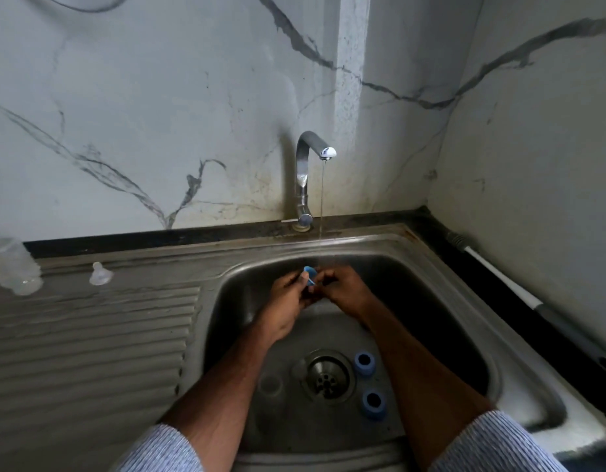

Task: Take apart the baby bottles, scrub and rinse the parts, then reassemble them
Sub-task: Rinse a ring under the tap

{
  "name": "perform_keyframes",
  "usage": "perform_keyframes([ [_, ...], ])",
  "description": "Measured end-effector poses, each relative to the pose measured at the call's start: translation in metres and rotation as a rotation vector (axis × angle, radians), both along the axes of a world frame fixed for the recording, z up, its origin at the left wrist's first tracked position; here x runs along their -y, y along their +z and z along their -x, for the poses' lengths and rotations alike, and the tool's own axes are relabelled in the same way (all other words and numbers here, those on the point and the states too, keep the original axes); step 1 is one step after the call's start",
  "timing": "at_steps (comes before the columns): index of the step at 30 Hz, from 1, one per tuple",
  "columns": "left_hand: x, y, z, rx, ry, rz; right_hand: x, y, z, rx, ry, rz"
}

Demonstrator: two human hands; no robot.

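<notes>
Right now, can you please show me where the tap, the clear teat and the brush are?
tap (303, 172): head view, on the upright metal neck.
clear teat (100, 274): head view, on its body, standing on the draining board.
brush (499, 274): head view, on the white handle, lying on the right counter.

White marble-look wall panels (158, 97) with grey veins fill the view from 9 to 3 o'clock, meeting in a corner at 1 o'clock. A dark counter edge (158, 238) runs below them. A steel sink (519, 379) with a ribbed drainboard (90, 335) at 8 o'clock lies in dim, soft light.
</notes>
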State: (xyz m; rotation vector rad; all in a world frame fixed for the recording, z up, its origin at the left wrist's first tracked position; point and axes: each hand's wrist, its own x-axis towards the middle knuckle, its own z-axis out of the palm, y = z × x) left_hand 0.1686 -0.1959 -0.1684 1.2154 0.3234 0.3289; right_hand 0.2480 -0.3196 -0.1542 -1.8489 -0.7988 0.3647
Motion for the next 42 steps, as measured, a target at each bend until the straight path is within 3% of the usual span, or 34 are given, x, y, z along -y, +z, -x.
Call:
perform_keyframes([
  [2,0.003,0.002,0.001,-0.057,-0.030,0.020,0.000,-0.004,-0.002,0.068,-0.083,0.053],
  [7,0.001,-0.002,0.003,-0.174,0.038,-0.142,-0.006,-0.006,-0.005,0.355,-0.289,0.147],
  [11,0.000,-0.001,0.007,-0.191,0.039,-0.282,-0.012,-0.011,-0.009,0.522,-0.325,0.301],
  [17,0.002,0.000,0.009,-0.176,-0.012,-0.376,-0.017,-0.011,-0.008,0.626,-0.314,0.259],
  [19,-0.001,0.000,0.009,-0.155,0.021,-0.399,-0.021,-0.009,-0.006,0.590,-0.344,0.166],
  [22,-0.003,0.000,0.009,-0.108,0.094,-0.453,-0.025,-0.005,0.001,0.381,-0.344,0.015],
  [26,-0.007,-0.001,0.006,-0.075,0.167,-0.457,-0.024,-0.009,0.002,0.131,-0.289,0.000],
  [34,-0.011,-0.006,0.005,-0.143,0.193,-0.615,-0.011,-0.003,0.002,0.190,-0.242,0.240],
  [39,-0.011,-0.012,0.003,-0.241,0.045,-0.965,-0.003,-0.003,-0.003,0.288,-0.224,0.301],
  [42,-0.009,-0.015,0.003,-0.256,-0.058,-1.066,-0.003,-0.003,-0.002,0.362,-0.203,0.332],
])
